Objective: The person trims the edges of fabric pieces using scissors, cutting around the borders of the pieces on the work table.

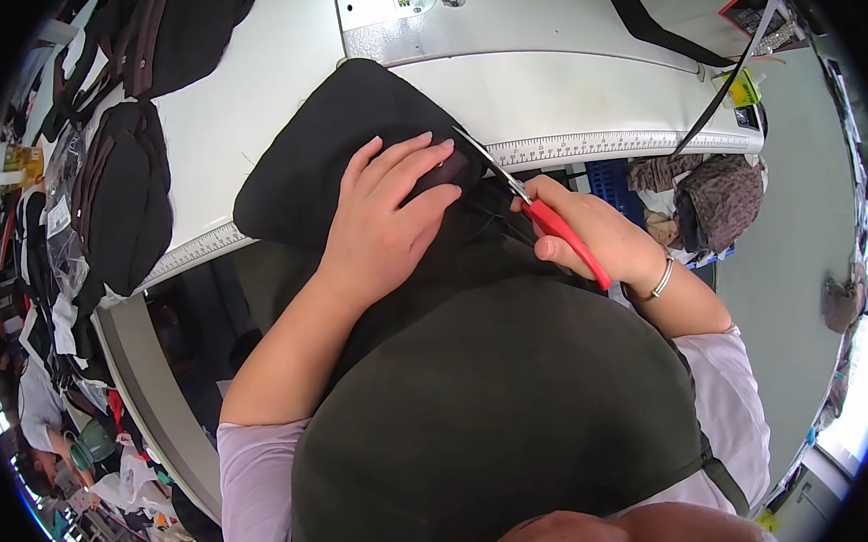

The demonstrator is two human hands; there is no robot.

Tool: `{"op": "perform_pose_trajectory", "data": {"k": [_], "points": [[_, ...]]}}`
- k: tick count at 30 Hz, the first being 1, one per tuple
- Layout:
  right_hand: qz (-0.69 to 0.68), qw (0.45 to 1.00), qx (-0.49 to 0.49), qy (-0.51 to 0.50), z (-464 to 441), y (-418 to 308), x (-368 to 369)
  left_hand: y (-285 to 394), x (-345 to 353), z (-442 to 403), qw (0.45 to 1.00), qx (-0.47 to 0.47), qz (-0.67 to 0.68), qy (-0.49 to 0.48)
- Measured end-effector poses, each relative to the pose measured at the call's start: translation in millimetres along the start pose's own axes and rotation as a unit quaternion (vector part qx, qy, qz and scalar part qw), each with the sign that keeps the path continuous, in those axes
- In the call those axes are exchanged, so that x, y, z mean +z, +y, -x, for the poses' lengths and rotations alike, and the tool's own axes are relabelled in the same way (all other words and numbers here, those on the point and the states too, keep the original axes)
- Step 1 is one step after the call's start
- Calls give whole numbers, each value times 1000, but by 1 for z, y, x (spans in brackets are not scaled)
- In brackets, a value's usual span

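A piece of black fabric (347,114) lies over the front edge of the white sewing table, its near part hanging toward my apron. My left hand (392,209) rests on it, thumb and index finger close together at a dark brown patch (446,175). In my right hand (589,228) are scissors with red handles (567,241). Their metal blades point up and left, with the tip at the right edge of the black fabric, just right of my left fingertips.
Dark cut pieces (125,189) lie on the table's left. A measuring tape (585,147) runs along the front edge. Folded cloth (720,202) sits in a blue basket (614,185) below right. A black strap (652,24) crosses the back right. Another person (44,409) is at far left.
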State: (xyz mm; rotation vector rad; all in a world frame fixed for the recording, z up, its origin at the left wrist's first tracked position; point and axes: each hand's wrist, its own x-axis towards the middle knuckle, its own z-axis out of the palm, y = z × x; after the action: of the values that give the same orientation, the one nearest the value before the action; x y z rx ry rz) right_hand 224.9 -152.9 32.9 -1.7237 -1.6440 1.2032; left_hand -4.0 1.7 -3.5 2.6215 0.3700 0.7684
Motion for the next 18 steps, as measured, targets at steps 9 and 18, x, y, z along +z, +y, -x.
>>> {"op": "perform_pose_trajectory", "data": {"k": [9,18], "points": [[-65,996,63,-20,8,-5,-4,1,-2,-2,1000,1,1,8],[-84,996,24,-29,3,-3,0,0,-1,1,1000,11,23,-8]]}}
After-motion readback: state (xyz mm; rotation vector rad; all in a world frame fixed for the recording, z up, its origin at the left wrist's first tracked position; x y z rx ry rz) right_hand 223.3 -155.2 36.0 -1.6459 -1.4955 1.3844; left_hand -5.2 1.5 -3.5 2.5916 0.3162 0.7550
